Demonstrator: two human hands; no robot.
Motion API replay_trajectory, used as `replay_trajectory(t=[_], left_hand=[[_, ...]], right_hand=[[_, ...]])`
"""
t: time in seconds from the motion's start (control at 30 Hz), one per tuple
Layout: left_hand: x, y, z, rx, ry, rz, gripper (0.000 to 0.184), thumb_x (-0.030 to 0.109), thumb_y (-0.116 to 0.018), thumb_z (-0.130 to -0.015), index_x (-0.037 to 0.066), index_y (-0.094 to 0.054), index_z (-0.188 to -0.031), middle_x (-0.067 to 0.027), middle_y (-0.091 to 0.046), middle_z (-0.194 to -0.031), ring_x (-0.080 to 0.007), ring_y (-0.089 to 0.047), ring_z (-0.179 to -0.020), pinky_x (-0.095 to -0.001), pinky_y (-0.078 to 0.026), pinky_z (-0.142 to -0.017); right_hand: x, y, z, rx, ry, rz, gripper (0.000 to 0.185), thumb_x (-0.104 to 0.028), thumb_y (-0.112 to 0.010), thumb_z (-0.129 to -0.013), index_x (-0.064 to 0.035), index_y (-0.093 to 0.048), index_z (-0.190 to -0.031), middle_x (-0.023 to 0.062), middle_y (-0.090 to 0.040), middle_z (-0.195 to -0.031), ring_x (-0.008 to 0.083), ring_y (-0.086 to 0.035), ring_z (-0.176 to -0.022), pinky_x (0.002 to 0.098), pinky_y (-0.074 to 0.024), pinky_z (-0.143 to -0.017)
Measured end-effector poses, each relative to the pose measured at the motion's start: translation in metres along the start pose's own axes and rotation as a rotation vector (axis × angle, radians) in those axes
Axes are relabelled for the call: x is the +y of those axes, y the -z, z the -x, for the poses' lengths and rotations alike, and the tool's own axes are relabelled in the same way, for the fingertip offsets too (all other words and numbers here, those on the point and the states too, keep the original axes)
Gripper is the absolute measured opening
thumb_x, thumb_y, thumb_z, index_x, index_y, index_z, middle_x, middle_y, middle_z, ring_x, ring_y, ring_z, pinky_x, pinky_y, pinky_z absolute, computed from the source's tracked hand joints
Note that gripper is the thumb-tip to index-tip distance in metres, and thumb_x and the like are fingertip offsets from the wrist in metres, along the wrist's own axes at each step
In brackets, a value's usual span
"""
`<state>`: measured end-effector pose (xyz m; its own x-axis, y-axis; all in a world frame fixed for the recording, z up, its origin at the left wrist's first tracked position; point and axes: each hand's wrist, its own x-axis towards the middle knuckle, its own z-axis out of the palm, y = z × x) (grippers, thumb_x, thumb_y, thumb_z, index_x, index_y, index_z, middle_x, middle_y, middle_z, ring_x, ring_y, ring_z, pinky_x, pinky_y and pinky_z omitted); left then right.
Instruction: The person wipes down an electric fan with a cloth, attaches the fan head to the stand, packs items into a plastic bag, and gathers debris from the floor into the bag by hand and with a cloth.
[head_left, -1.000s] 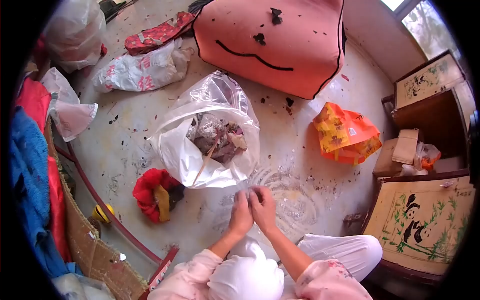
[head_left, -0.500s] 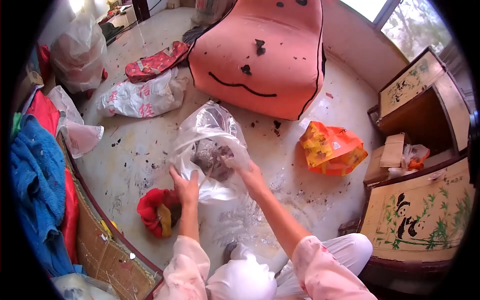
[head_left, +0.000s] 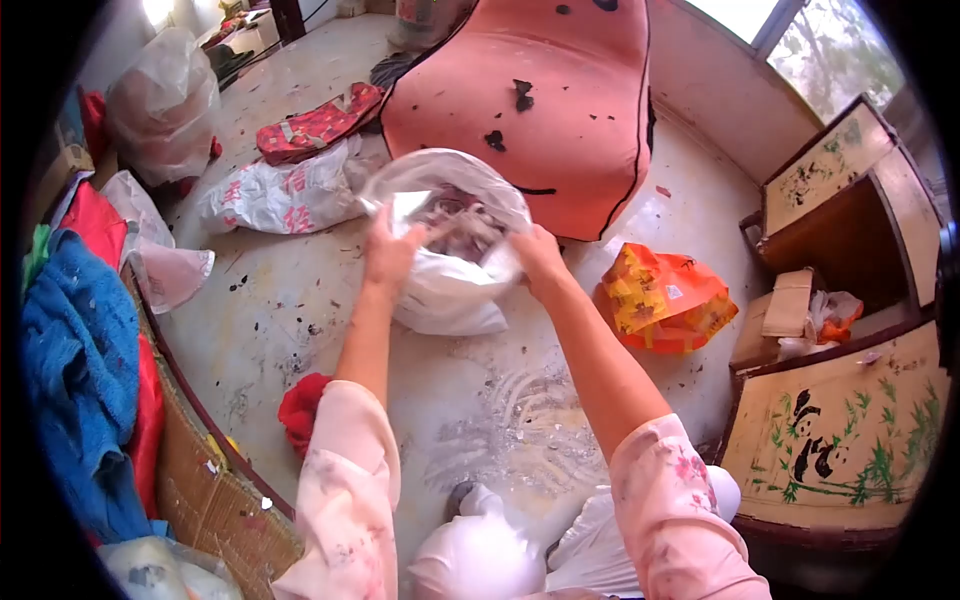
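Both my hands hold a white plastic bag [head_left: 452,300] by its rim, its round mouth spread wide and facing me. My left hand [head_left: 392,252] is closed on the left side of the rim. On the opposite side my right hand [head_left: 538,258] grips the edge. Inside lies a greyish-brown, crumpled mass [head_left: 462,226]; I cannot make out what it is. Just beyond the bag stands a pink seat [head_left: 520,110] with a black drawn smile and dark flaking patches. A red cloth item [head_left: 302,408] lies on the floor, partly behind my left forearm.
An orange bag [head_left: 668,298] sits on the right, before a panda-painted cabinet [head_left: 835,440]. A white printed bag [head_left: 285,195] and a red patterned bag [head_left: 318,128] lie at the left back. Blue cloth [head_left: 80,380] and cardboard [head_left: 215,500] line the left. Dark scraps dot the floor.
Both hands have moved the white plastic bag farther from me, toward the pink seat. Its mouth now gapes wider, showing the contents. My left arm now covers part of the red cloth item.
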<state>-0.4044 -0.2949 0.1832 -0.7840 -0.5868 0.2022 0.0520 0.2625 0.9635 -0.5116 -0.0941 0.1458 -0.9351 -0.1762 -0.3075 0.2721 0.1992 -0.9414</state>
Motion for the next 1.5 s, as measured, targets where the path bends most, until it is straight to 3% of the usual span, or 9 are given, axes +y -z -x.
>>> replay_trajectory(t=[0.17,0.37,0.53,0.63,0.77,0.93,1.13,1.37,1.5], left_hand=[[-0.003,0.012,0.096,0.203,0.205,0.578,0.066,0.028,-0.063,-0.09,0.005,-0.032,-0.144,-0.0215,-0.037,-0.141,-0.0312,-0.045,-0.124,-0.0378,-0.033,-0.107],[-0.153,0.087,0.247,0.531,0.298,-0.84,0.093,0.033,-0.08,-0.07,0.008,-0.029,-0.145,-0.027,-0.024,-0.149,-0.0416,-0.025,-0.138,-0.0482,-0.027,-0.11],[-0.203,0.181,0.242,0.9,0.638,-1.018,0.105,0.065,-0.069,-0.068,0.017,-0.022,-0.149,-0.0266,-0.022,-0.15,-0.0413,-0.023,-0.139,-0.0586,-0.022,-0.108],[-0.203,0.181,0.223,0.556,0.772,-0.568,0.112,0.062,-0.076,-0.064,0.013,-0.023,-0.149,-0.0269,-0.014,-0.153,-0.0417,-0.015,-0.141,-0.0547,-0.018,-0.112],[-0.196,0.098,0.214,0.151,0.818,-1.173,0.11,0.064,-0.072,-0.062,0.013,-0.027,-0.148,-0.0241,-0.014,-0.153,-0.0442,-0.022,-0.138,-0.0662,-0.015,-0.106],[-0.202,0.093,0.242,0.015,0.413,-1.126,0.048,0.02,-0.067,-0.078,0.007,-0.053,-0.121,-0.0229,-0.047,-0.12,-0.0439,-0.049,-0.11,-0.0491,-0.042,-0.09],[-0.186,0.119,0.218,0.337,0.522,-0.61,0.033,0.027,-0.066,-0.083,0.008,-0.06,-0.108,-0.0203,-0.064,-0.1,-0.0402,-0.061,-0.094,-0.0488,-0.048,-0.078],[-0.176,0.111,0.177,-0.092,0.769,-0.946,0.109,0.061,-0.074,-0.065,0.027,-0.016,-0.151,-0.0311,-0.005,-0.153,-0.0555,-0.02,-0.135,-0.0594,-0.031,-0.105],[-0.176,0.014,0.2,-0.235,0.432,-1.177,0.088,0.048,-0.078,-0.067,0.026,-0.037,-0.142,-0.028,-0.021,-0.149,-0.0515,-0.034,-0.128,-0.055,-0.038,-0.101]], right_hand=[[0.031,0.032,-0.01,-0.092,-0.085,-0.642,0.033,-0.009,-0.048,-0.083,-0.002,-0.056,-0.114,0.0113,-0.063,-0.101,0.027,-0.065,-0.093,0.0415,-0.0551,-0.082],[-0.014,0.053,-0.01,-0.202,0.026,-0.712,0.036,-0.019,-0.05,-0.093,0.0013,-0.051,-0.122,0.0137,-0.061,-0.116,0.0269,-0.062,-0.104,0.0413,-0.0511,-0.092],[-0.004,0.06,0.024,-0.317,0.117,-0.903,0.045,-0.027,-0.046,-0.098,-0.0007,-0.044,-0.134,0.0127,-0.057,-0.128,0.0267,-0.056,-0.116,0.0408,-0.0436,-0.102],[0.04,0.07,0.04,-0.288,0.18,-0.976,0.048,-0.036,-0.04,-0.1,-0.0031,-0.041,-0.136,0.0095,-0.05,-0.134,0.0246,-0.049,-0.122,0.0399,-0.0356,-0.107],[0.123,0.052,0.075,-0.021,0.077,-0.801,0.047,-0.037,-0.042,-0.097,-0.0066,-0.047,-0.132,0.009,-0.054,-0.131,0.0271,-0.051,-0.121,0.0433,-0.0396,-0.105],[0.237,0.0,0.126,-0.057,-0.32,-0.688,0.045,-0.038,-0.044,-0.096,-0.0066,-0.047,-0.128,0.0101,-0.055,-0.123,0.0289,-0.057,-0.111,0.0422,-0.0452,-0.097],[0.138,-0.025,0.093,-0.279,-0.199,-0.807,0.049,-0.04,-0.044,-0.096,-0.0057,-0.045,-0.131,0.0152,-0.053,-0.125,0.0337,-0.06,-0.106,0.0427,-0.0489,-0.092],[0.094,-0.014,0.064,-0.565,-0.171,-0.53,0.059,-0.041,-0.049,-0.094,-0.0025,-0.036,-0.138,0.0204,-0.048,-0.132,0.0352,-0.06,-0.11,0.0432,-0.0488,-0.094],[0.12,-0.012,0.069,-0.507,-0.145,-0.473,0.054,-0.033,-0.048,-0.095,-0.001,-0.037,-0.137,0.0187,-0.05,-0.132,0.0327,-0.061,-0.11,0.0404,-0.0503,-0.091]])
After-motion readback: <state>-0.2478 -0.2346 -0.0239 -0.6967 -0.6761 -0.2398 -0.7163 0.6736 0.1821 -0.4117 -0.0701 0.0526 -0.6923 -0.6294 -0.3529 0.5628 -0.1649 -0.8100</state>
